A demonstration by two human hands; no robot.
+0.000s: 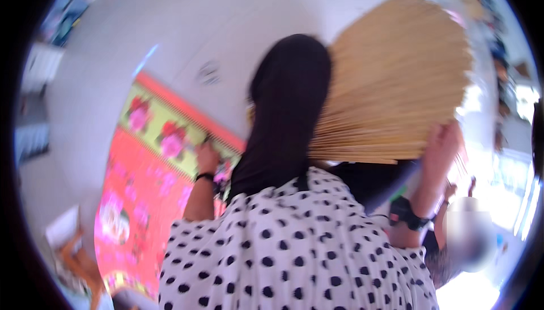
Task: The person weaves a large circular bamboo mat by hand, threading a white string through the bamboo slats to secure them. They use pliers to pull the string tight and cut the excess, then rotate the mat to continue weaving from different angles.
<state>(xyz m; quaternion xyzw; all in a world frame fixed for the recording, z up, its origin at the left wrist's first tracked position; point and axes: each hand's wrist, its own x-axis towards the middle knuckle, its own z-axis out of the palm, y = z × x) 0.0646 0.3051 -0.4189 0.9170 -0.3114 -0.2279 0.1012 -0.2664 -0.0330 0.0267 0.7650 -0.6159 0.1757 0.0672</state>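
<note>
A large tan bundle of thin layered strips or sheets [396, 78] spreads out like a fan to the right of my black-clad knee. Its near edge shows many fine folds; the exact material cannot be made out. My right hand [443, 140] is closed on the bundle's near right edge, with a dark watch on that wrist. On the left, my left hand [208, 158] rests at the green border of a red floral mat [136, 168]. Its fingers are blurred, and a small dark spot by the fingertips cannot be identified.
My bent leg [289, 100] in black cloth rises between my hands. Pale floor [192, 32] lies ahead. Another person [447, 242] sits close at the right, with a hand raised. Part of someone's limb [82, 264] shows at lower left. Blurred items line both far sides.
</note>
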